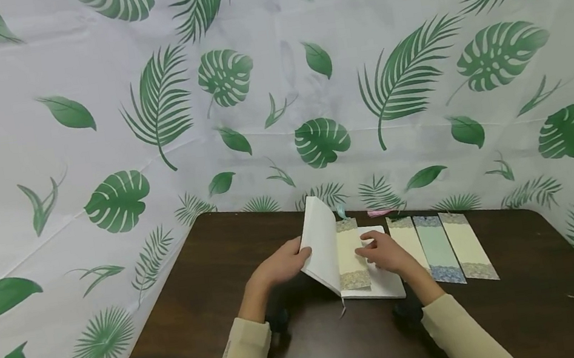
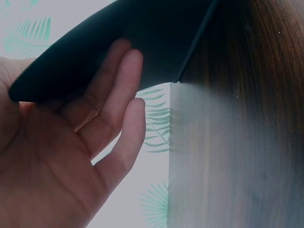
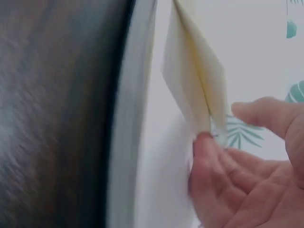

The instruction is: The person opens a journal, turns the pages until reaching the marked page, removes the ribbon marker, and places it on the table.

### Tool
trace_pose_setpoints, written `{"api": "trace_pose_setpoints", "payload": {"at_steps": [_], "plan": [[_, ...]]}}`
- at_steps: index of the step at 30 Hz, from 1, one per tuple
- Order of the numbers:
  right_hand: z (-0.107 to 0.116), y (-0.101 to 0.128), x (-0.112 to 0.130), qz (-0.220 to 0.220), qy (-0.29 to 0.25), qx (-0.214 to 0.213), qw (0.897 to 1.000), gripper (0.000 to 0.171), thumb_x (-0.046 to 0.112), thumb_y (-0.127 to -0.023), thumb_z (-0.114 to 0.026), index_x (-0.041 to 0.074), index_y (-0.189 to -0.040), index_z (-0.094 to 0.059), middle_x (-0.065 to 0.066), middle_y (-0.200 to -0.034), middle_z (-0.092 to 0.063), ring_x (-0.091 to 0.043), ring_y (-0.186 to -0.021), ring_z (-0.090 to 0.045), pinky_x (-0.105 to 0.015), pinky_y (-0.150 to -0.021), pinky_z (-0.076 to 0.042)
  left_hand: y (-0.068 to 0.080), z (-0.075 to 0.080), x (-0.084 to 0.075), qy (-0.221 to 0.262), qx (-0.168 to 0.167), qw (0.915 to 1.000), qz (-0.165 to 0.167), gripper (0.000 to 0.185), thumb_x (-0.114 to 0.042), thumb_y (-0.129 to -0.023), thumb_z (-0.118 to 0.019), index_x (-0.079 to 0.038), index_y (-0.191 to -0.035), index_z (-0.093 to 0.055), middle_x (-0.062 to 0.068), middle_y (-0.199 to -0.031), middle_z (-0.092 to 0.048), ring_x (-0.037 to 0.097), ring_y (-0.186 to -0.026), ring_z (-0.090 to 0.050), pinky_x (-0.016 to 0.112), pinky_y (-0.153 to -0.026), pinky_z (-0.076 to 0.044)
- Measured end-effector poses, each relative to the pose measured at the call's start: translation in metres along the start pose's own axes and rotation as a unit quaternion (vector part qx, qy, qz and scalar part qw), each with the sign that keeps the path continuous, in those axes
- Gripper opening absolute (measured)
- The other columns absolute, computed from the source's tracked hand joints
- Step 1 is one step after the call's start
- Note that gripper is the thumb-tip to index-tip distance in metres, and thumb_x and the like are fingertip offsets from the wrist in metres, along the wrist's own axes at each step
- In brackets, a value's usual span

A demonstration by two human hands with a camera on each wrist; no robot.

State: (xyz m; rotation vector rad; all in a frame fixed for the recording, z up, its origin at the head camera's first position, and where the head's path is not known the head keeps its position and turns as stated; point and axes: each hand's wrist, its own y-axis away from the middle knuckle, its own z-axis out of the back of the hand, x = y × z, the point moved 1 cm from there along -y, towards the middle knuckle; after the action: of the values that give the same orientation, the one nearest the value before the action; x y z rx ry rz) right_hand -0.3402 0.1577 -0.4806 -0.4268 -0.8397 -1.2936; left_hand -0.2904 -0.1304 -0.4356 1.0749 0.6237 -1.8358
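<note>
An open notebook [image 1: 385, 287] with white pages lies on the table, its left part raised. My left hand [image 1: 282, 260] holds that raised part by its outer edge, thumb on the page side and fingers behind the dark cover [image 2: 156, 42]. A cream bookmark [image 1: 351, 249] with patterned ends and a teal tassel [image 1: 341, 212] lies in the notebook near the fold. At its right edge is my right hand [image 1: 388, 253]. In the right wrist view, the fingertips touch the lower edge of a pale leaf [image 3: 187, 76], while the thumb stands apart from it.
Right of the notebook lie a cream bookmark [image 1: 408, 241], a green one with blue ends [image 1: 438, 249] and another cream one [image 1: 467, 245]. A pink tassel [image 1: 378, 212] lies behind them. The dark wooden table [image 1: 545, 289] meets a leaf-print cloth [image 1: 263, 84] at the back.
</note>
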Motion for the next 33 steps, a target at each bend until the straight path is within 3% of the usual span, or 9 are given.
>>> {"api": "trace_pose_setpoints", "payload": {"at_steps": [3,6,12,19,25,27,30,33], "plan": [[-0.005,0.003,0.000,-0.004,-0.076,-0.008,0.997,0.062,0.016,-0.105,-0.066,-0.006,-0.157,-0.041,-0.029,-0.121,-0.071,-0.027,-0.091,-0.072,-0.040,-0.074,-0.061,0.001,-0.003,0.002,0.005,0.001,1.0000,0.002,0.040,-0.021,-0.115,-0.038,0.001,-0.143,-0.057,0.013,-0.113,-0.072,0.015,-0.094,-0.066,0.037,-0.092,-0.054],[-0.009,0.002,0.000,-0.003,-0.116,-0.021,0.993,0.066,0.011,-0.103,-0.066,-0.004,-0.160,-0.037,-0.022,-0.110,-0.073,-0.019,-0.081,-0.068,-0.035,-0.068,-0.058,0.002,-0.002,0.003,0.005,-0.007,0.9999,0.009,0.040,-0.022,-0.115,-0.039,0.000,-0.144,-0.056,0.012,-0.113,-0.072,0.017,-0.095,-0.066,0.040,-0.094,-0.054],[-0.011,0.001,-0.001,-0.017,-0.145,-0.029,0.989,0.067,0.012,-0.104,-0.066,-0.001,-0.163,-0.036,-0.023,-0.117,-0.072,-0.019,-0.077,-0.066,-0.034,-0.064,-0.057,0.010,0.000,-0.001,-0.032,-0.036,0.9985,0.028,0.043,-0.024,-0.114,-0.043,-0.001,-0.149,-0.054,0.012,-0.115,-0.072,0.019,-0.098,-0.066,0.047,-0.096,-0.055],[0.009,0.008,-0.002,-0.005,-0.110,-0.041,0.993,0.053,0.014,-0.107,-0.063,-0.005,-0.154,-0.047,-0.028,-0.123,-0.070,-0.019,-0.074,-0.059,-0.035,-0.066,-0.054,0.019,-0.003,-0.010,-0.003,-0.044,0.9981,0.043,0.042,-0.020,-0.112,-0.042,0.001,-0.147,-0.053,0.018,-0.114,-0.071,0.022,-0.090,-0.070,0.056,-0.081,-0.064],[0.044,0.013,-0.008,0.011,-0.067,-0.048,0.997,0.053,0.014,-0.109,-0.059,-0.008,-0.155,-0.044,-0.035,-0.133,-0.066,-0.018,-0.071,-0.057,-0.035,-0.064,-0.053,0.015,-0.010,-0.029,-0.022,-0.073,0.9962,0.044,0.052,-0.021,-0.111,-0.042,0.001,-0.158,-0.042,0.023,-0.125,-0.070,0.024,-0.093,-0.072,0.043,-0.073,-0.064],[0.057,0.016,-0.014,0.008,-0.052,-0.056,0.997,0.054,0.015,-0.109,-0.058,-0.009,-0.156,-0.043,-0.037,-0.135,-0.065,-0.019,-0.071,-0.058,-0.036,-0.064,-0.053,0.010,-0.016,-0.036,-0.031,-0.090,0.9940,0.055,0.058,-0.023,-0.110,-0.043,-0.001,-0.163,-0.033,0.021,-0.115,-0.071,0.021,-0.079,-0.069,0.037,-0.064,-0.059],[0.075,0.023,-0.024,-0.001,-0.024,-0.077,0.997,0.053,0.017,-0.110,-0.057,-0.010,-0.154,-0.046,-0.039,-0.136,-0.063,-0.020,-0.077,-0.063,-0.035,-0.066,-0.055,0.000,-0.029,-0.047,-0.050,-0.116,0.9888,0.079,0.064,-0.026,-0.108,-0.047,-0.007,-0.165,-0.027,0.014,-0.090,-0.069,0.017,-0.057,-0.053,0.033,-0.051,-0.044],[0.092,0.030,-0.035,-0.013,-0.003,-0.099,0.995,0.050,0.020,-0.110,-0.058,-0.012,-0.147,-0.052,-0.041,-0.138,-0.061,-0.022,-0.085,-0.067,-0.035,-0.066,-0.054,-0.008,-0.044,-0.055,-0.101,-0.130,0.9825,0.088,0.061,-0.027,-0.105,-0.051,-0.009,-0.161,-0.033,0.010,-0.081,-0.066,0.023,-0.051,-0.046,0.038,-0.049,-0.037]]}}
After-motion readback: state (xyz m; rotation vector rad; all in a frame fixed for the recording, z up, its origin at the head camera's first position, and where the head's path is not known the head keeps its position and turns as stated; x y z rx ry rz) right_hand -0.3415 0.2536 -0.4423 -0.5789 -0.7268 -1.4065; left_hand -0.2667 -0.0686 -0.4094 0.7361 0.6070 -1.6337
